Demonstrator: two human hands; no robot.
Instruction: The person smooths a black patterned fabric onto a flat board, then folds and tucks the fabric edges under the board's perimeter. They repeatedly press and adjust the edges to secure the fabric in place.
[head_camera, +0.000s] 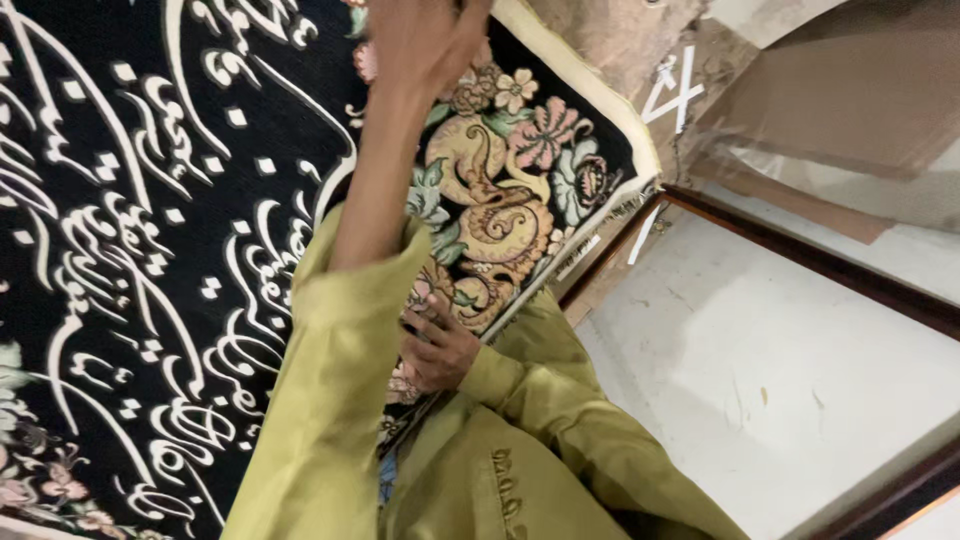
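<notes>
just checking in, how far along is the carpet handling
Done: the black patterned carpet already lies spread across most of the view. In hand: the left hand presses its upper floral border, and the right hand grips the cream edge lower down. Left: that edge sits loose beside the dark wooden frame.
</notes>
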